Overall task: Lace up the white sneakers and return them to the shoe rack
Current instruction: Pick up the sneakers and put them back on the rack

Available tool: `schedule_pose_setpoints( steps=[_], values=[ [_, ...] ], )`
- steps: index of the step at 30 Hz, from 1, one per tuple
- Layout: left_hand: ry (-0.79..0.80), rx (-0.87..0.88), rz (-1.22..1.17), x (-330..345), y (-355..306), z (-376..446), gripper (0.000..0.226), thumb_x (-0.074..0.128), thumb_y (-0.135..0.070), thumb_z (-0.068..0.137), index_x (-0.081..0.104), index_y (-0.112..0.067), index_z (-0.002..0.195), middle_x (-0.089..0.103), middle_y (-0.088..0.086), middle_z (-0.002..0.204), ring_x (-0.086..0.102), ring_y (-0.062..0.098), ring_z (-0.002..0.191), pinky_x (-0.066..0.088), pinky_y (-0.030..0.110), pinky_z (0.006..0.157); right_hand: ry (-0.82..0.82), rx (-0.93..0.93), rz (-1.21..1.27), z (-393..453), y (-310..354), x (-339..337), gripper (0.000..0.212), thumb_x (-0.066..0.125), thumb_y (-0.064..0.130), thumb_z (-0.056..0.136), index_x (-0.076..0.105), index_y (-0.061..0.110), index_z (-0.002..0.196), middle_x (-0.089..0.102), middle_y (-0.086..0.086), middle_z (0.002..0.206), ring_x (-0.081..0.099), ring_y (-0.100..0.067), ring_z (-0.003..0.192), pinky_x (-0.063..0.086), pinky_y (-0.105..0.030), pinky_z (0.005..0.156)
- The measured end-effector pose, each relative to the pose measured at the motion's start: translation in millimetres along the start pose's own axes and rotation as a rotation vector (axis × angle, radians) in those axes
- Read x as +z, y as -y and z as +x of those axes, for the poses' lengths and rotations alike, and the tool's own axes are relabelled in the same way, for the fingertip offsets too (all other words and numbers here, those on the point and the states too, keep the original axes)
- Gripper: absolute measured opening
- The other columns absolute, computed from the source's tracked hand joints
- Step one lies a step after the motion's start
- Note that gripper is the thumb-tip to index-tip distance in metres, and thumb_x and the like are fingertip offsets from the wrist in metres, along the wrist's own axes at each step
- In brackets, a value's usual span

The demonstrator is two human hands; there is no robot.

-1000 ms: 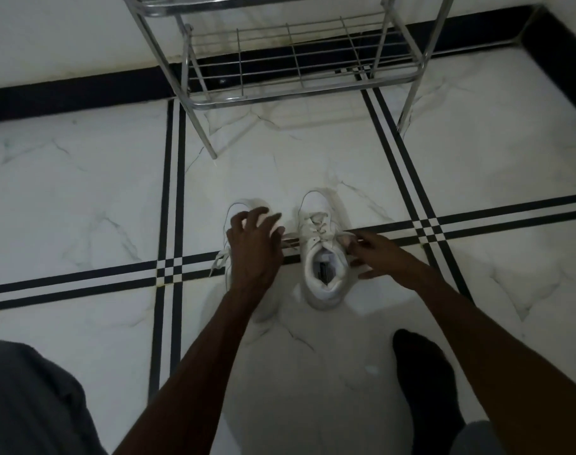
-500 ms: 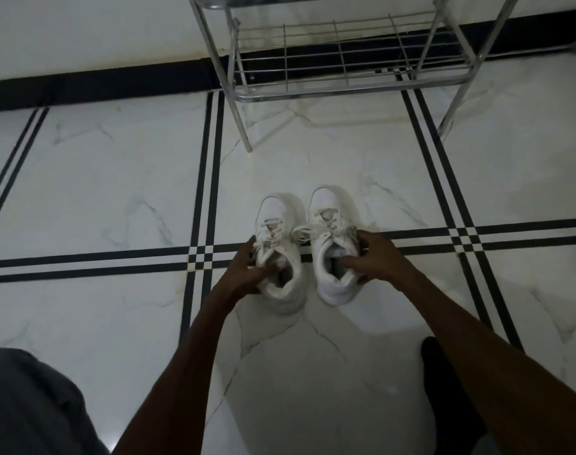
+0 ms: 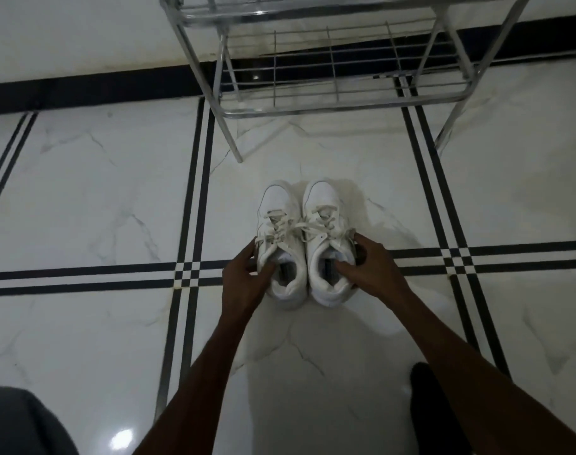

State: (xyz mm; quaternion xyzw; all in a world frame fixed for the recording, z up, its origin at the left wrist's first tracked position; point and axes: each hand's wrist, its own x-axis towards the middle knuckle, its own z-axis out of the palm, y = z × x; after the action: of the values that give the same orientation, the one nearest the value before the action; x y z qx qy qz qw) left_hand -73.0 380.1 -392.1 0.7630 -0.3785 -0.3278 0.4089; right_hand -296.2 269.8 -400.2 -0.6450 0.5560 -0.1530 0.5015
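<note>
Your left hand's fingers (image 3: 249,257) wrap the outer side of the left sneaker (image 3: 280,244), thumb hooked over its collar; your right hand's fingers (image 3: 362,244) clamp the right sneaker (image 3: 327,238) the same way, thumb inside the opening. Both shoes sit side by side on the marble floor (image 3: 99,192), soles down, laced, long axes running six to twelve o'clock, toes at twelve. The shoe rack (image 3: 329,106) stands straight ahead at twelve o'clock, its low wire shelf bare and nearby. Each hand is equally placed; both forearms reach forward, wrists angled slightly inward. Likely next: lift both and carry them toes-first onto that shelf.
</note>
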Motion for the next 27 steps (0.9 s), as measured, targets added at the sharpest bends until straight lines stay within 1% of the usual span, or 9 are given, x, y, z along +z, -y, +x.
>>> schedule_pose_setpoints(
  steps=[4,6,8,10,14,16,19,24,27],
  values=[
    [-0.007,0.022,0.015,-8.8,-52.9,-2.3,0.046,0.071,-0.017,0.090,0.068,-0.024,0.135,0.077,-0.014,0.114,0.074,0.006,0.093,0.062,0.027,0.079,-0.008,0.030,0.036,-13.0,34.6,-36.4,0.061,0.079,0.025,0.079,0.057,0.019,0.136,0.072,-0.001,0.112,0.069,-0.015,0.094,0.060,-0.036,0.082],
    [0.011,0.013,0.016,-20.6,-92.7,-5.5,0.046,0.072,-0.017,0.091,0.067,-0.024,0.136,0.078,-0.012,0.111,0.076,0.006,0.087,0.062,0.027,0.076,0.000,0.051,0.075,-24.8,63.0,-61.1,0.069,0.079,0.030,0.078,0.053,0.018,0.141,0.069,0.001,0.120,0.070,-0.011,0.096,0.060,-0.030,0.081],
    [0.019,-0.015,0.018,-34.0,-135.2,-11.0,0.047,0.073,-0.018,0.091,0.066,-0.025,0.137,0.078,-0.012,0.111,0.077,0.009,0.081,0.063,0.029,0.073,-0.012,0.064,0.111,-40.1,96.3,-86.1,0.064,0.080,0.025,0.079,0.056,0.018,0.138,0.067,0.008,0.113,0.067,0.006,0.082,0.055,-0.015,0.072],
    [0.009,-0.051,0.014,-50.0,-181.7,-17.0,0.051,0.075,-0.018,0.090,0.065,-0.024,0.139,0.076,-0.011,0.119,0.076,0.007,0.084,0.062,0.026,0.077,-0.017,0.078,0.120,-55.7,133.6,-113.5,0.060,0.079,0.018,0.081,0.057,0.022,0.136,0.069,0.011,0.102,0.064,0.014,0.067,0.051,-0.007,0.063],
    [0.010,-0.098,-0.030,-83.6,-273.0,-29.1,0.054,0.075,-0.013,0.091,0.062,-0.018,0.143,0.073,-0.007,0.126,0.072,-0.006,0.094,0.061,0.019,0.076,-0.013,0.081,0.150,-81.8,207.6,-169.0,0.064,0.079,0.017,0.081,0.054,0.020,0.140,0.069,0.007,0.111,0.064,0.006,0.083,0.054,-0.020,0.077],
    [0.014,-0.109,-0.019,-98.6,-320.6,-28.6,0.052,0.074,-0.009,0.091,0.062,-0.014,0.142,0.073,-0.004,0.125,0.071,-0.010,0.094,0.061,0.019,0.075,-0.003,0.078,0.150,-87.6,247.6,-200.7,0.064,0.078,0.018,0.083,0.052,0.018,0.142,0.065,0.009,0.116,0.062,0.003,0.089,0.052,-0.015,0.076],
    [0.005,-0.116,0.011,-111.2,-375.3,-20.2,0.046,0.070,-0.002,0.092,0.064,-0.013,0.137,0.073,-0.002,0.115,0.066,-0.019,0.081,0.053,0.007,0.062,0.008,0.027,0.100,-85.5,293.0,-236.1,0.063,0.075,0.024,0.086,0.050,0.019,0.144,0.067,0.001,0.127,0.064,-0.004,0.096,0.049,-0.005,0.068],
    [-0.043,-0.069,0.065,-117.2,-431.9,16.2,0.048,0.071,-0.004,0.090,0.065,-0.008,0.137,0.075,0.004,0.122,0.070,-0.008,0.088,0.048,0.001,0.072,-0.026,0.016,0.059,-59.4,351.4,-278.5,0.062,0.072,0.020,0.090,0.047,0.014,0.147,0.064,-0.004,0.133,0.060,-0.007,0.097,0.042,0.002,0.067],
    [-0.042,-0.082,0.039,-114.0,-447.3,52.2,0.051,0.072,-0.005,0.090,0.063,-0.008,0.140,0.072,0.004,0.128,0.066,-0.021,0.085,0.048,0.001,0.072,-0.043,0.018,0.054,-29.0,371.3,-292.5,0.059,0.069,0.015,0.091,0.048,0.010,0.145,0.063,-0.004,0.128,0.057,-0.007,0.098,0.039,0.007,0.065]
  ],
)
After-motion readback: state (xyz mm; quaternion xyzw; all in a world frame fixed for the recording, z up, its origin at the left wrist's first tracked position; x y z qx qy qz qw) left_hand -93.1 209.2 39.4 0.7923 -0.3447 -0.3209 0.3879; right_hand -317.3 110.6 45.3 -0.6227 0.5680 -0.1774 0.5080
